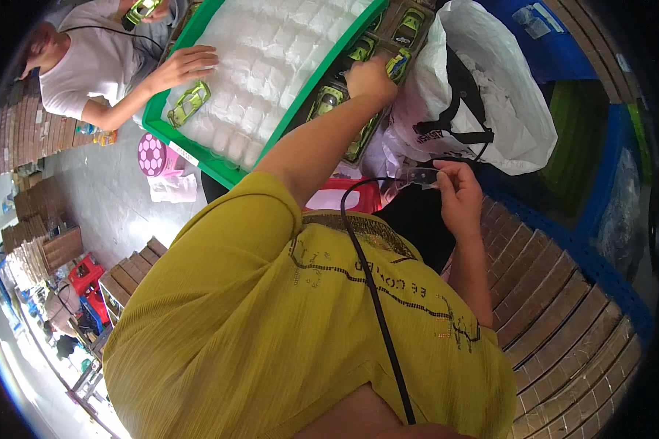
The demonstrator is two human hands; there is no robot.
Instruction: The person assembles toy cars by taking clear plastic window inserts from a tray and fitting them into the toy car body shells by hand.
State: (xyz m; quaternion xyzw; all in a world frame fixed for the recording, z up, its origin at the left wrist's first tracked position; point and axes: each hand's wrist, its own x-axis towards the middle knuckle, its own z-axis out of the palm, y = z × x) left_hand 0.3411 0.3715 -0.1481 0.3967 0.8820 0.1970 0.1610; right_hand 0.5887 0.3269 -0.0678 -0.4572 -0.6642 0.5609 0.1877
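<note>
My left hand (372, 80) reaches into a dark tray (353, 155) of green toy cars, its fingers curled down. A green toy car (398, 64) lies tilted at its thumb side and seems gripped, though the fingertips are hidden. Around this hand in the tray sit other cars, such as a green toy car (326, 101) nearer me and another (408, 25) farther off. My right hand (460, 194), in front of my body, pinches a clear plastic piece (421, 176) between thumb and fingers. The end of a black cable (359, 186) meets this piece.
A green crate (151, 110) with rows of white wrapped bundles stands left of the tray, one green car body (189, 104) on top. A co-worker's hand (187, 64) rests there. At right are a white sack (516, 135) and stacked cardboard (564, 293).
</note>
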